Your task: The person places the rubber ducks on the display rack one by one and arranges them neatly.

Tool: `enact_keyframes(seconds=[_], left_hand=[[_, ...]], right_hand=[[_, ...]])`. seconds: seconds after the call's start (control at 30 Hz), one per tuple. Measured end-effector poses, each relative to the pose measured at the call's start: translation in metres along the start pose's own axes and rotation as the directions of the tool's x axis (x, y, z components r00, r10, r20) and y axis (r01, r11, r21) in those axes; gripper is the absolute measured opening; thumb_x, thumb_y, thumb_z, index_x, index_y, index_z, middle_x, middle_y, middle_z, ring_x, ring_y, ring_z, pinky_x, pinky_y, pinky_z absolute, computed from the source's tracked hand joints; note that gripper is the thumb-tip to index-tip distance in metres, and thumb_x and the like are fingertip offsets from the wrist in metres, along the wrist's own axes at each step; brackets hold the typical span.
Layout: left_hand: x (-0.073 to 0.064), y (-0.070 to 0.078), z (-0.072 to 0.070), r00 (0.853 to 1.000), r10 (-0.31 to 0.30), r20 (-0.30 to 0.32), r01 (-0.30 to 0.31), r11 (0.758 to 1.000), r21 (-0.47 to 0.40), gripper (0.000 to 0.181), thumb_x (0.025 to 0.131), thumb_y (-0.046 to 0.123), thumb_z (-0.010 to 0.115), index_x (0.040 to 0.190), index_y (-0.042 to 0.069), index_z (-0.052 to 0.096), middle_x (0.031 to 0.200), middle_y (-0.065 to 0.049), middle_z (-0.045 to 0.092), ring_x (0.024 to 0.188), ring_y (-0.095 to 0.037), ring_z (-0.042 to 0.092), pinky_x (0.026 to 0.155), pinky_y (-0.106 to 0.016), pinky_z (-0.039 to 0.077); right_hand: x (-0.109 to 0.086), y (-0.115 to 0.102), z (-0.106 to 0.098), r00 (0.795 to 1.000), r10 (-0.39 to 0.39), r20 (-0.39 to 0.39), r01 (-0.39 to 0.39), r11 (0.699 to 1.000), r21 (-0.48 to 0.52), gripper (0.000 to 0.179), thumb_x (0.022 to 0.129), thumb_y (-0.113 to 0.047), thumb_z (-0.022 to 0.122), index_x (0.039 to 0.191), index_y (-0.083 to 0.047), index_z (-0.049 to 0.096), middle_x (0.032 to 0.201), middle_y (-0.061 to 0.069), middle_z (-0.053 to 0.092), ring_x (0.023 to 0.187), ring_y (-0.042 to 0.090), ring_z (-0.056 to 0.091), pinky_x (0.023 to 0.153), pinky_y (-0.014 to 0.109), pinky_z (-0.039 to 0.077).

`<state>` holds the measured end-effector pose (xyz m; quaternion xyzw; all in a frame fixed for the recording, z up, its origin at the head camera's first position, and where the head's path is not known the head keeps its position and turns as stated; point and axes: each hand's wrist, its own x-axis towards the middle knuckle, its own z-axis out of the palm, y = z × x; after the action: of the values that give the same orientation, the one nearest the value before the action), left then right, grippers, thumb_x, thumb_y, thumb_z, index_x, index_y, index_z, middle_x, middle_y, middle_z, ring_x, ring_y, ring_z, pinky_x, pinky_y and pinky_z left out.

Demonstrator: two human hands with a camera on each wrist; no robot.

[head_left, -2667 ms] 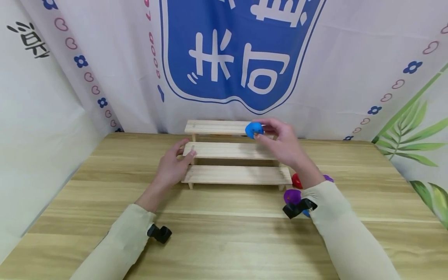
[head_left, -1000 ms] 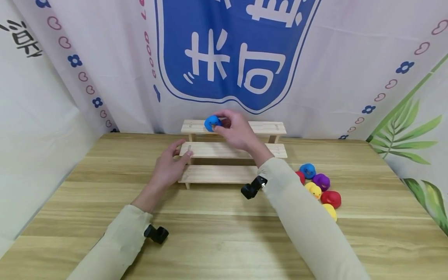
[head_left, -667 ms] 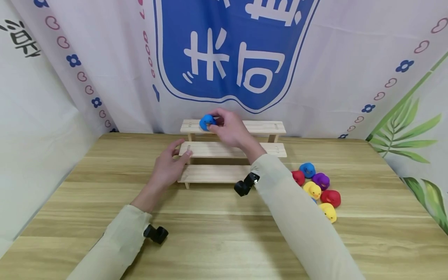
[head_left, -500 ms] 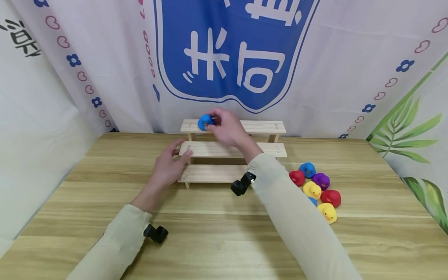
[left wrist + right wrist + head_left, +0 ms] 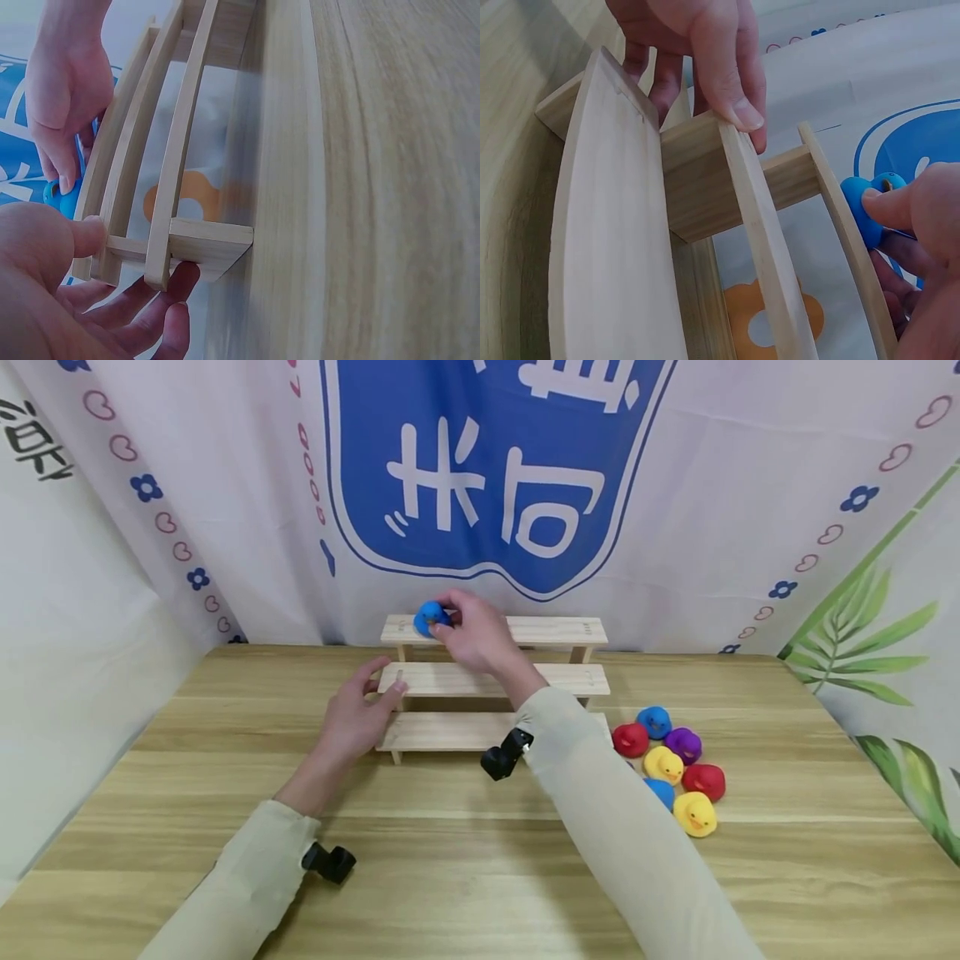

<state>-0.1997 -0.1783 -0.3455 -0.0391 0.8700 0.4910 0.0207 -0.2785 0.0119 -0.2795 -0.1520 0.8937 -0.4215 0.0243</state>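
Three tiers high, the wooden stand [image 5: 450, 731] is standing on the table [image 5: 450, 877], and the right hand [image 5: 474, 631] is pinching a blue duck [image 5: 429, 619] between thumb and fingers at the top tier [image 5: 555, 629], near its left end! The left hand [image 5: 358, 706] is gripping the middle tier [image 5: 450, 679] by its left end, thumb pressing over the board, other fingers bending round the side. Seven more ducks [image 5: 663, 765] are clustering right of the stand, one blue partly hiding behind the right sleeve [image 5: 600, 802].
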Motion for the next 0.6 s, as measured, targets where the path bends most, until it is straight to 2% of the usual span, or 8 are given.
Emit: enact_keyframes(seconds=[0.3, 0.5, 0.6], left_hand=[[-0.0007, -0.0013, -0.0009, 1.000, 0.015, -0.006, -0.015, 1.000, 0.007, 0.067, 0.110, 0.045, 0.055, 0.168, 0.024, 0.031, 0.165, -0.025, 0.043, 0.146, -0.042, 0.051, 0.114, -0.059, 0.048], [-0.0010, -0.0011, -0.0012, 1.000, 0.011, -0.004, -0.011, 1.000, 0.019, 0.067, 0.110, 0.045, 0.055, 0.169, 0.023, 0.030, 0.164, -0.025, 0.045, 0.139, -0.042, 0.057, 0.111, -0.058, 0.051], [-0.0013, -0.0006, -0.0011, 1.000, 0.010, -0.001, -0.010, 1.000, 0.022, 0.067, 0.110, 0.045, 0.054, 0.169, 0.023, 0.030, 0.164, -0.025, 0.043, 0.141, -0.042, 0.055, 0.111, -0.059, 0.050]], right_hand=[[0.0008, -0.0025, 0.0015, 1.000, 0.020, 0.005, -0.020, 0.999, -0.036, 0.039, 0.109, -0.029, 0.061, 0.147, -0.022, 0.059, 0.150, 0.000, 0.061, 0.138, 0.022, 0.057, 0.120, 0.044, 0.045], [-0.0018, -0.0006, -0.0023, 0.999, 0.028, 0.034, -0.029, 0.999, 0.037, 0.045, 0.108, -0.025, 0.063, 0.153, -0.023, 0.055, 0.151, 0.003, 0.060, 0.137, 0.023, 0.058, 0.118, 0.044, 0.048], [-0.0047, 0.0032, -0.0056, 0.999, 0.032, 0.031, -0.034, 0.996, 0.078, 0.048, 0.108, -0.025, 0.064, 0.155, -0.027, 0.053, 0.156, 0.002, 0.056, 0.138, 0.022, 0.058, 0.116, 0.045, 0.050]])
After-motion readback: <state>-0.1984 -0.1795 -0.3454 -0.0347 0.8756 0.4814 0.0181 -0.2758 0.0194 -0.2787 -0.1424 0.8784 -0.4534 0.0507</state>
